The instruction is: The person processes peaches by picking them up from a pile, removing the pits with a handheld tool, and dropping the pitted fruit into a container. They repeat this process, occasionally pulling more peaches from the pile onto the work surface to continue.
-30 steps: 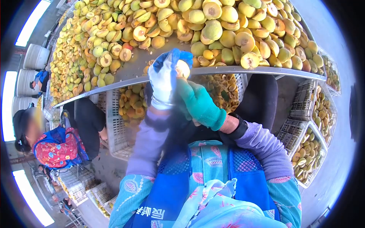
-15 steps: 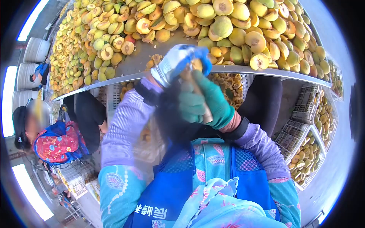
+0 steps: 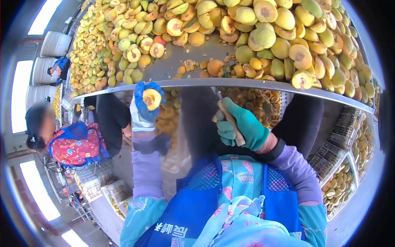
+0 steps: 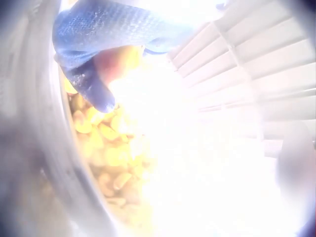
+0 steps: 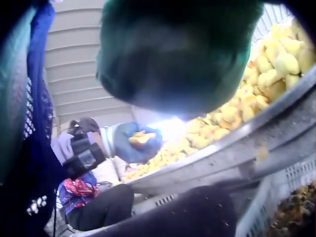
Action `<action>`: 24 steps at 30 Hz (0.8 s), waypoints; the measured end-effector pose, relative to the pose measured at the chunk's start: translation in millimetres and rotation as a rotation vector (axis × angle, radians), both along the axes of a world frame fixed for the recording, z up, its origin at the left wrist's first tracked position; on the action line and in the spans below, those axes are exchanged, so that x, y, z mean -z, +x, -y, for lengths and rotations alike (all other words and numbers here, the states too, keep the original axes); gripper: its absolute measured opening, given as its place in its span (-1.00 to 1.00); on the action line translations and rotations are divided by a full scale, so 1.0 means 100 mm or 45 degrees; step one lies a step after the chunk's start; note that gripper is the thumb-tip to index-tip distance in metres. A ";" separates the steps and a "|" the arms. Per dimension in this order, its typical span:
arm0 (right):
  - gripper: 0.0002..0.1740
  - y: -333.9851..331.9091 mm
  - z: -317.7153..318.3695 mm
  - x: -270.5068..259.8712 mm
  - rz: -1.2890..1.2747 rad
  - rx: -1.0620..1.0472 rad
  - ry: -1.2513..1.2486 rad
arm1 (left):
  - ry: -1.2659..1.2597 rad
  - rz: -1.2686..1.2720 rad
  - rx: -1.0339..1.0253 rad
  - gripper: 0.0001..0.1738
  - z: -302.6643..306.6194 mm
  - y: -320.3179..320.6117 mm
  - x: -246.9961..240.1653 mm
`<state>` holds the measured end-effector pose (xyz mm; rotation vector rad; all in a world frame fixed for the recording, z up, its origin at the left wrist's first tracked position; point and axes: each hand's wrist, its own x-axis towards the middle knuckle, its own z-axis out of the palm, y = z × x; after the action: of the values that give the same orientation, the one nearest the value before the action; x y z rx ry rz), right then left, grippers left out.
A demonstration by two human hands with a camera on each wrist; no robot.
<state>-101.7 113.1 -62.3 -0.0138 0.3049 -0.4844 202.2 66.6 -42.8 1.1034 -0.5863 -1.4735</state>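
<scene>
One fruit half (image 3: 151,99), gripped by left hand (image 3: 142,112), has been parted from tool (image 3: 233,124) gripped by right hand (image 3: 250,128); crates (image 3: 328,155) are fruit-filled.

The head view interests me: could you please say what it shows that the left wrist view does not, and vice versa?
Only the head view shows the right hand gripping a wooden-handled tool, a person in red-patterned clothing, and crates. Only the left wrist view shows pale ribbed panelling. Both show the left hand holding a fruit half, the metal table rim and piled fruit.
</scene>
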 end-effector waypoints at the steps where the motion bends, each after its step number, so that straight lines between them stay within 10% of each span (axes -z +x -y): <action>1: -0.46 0.02 0.02 -0.18 -0.281 0.032 -0.145 | -0.032 0.005 0.023 -0.58 0.01 -0.09 -0.04; 10: -0.52 0.26 0.08 -0.44 -0.989 0.086 -1.213 | -0.324 0.718 0.005 -0.44 -0.05 -0.77 0.09; 17: -0.49 0.24 0.06 -0.56 -0.696 -0.104 -0.647 | -0.334 0.536 0.196 -0.45 -0.08 -1.27 -0.05; 24: -0.48 0.26 0.02 -0.28 0.512 -0.268 0.047 | 0.145 -0.165 -0.045 -0.50 -0.11 -1.35 -0.19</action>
<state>-75.8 110.7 -34.4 0.0856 -0.0823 -0.2635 67.4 78.0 -23.7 1.0912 -0.3947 -1.5503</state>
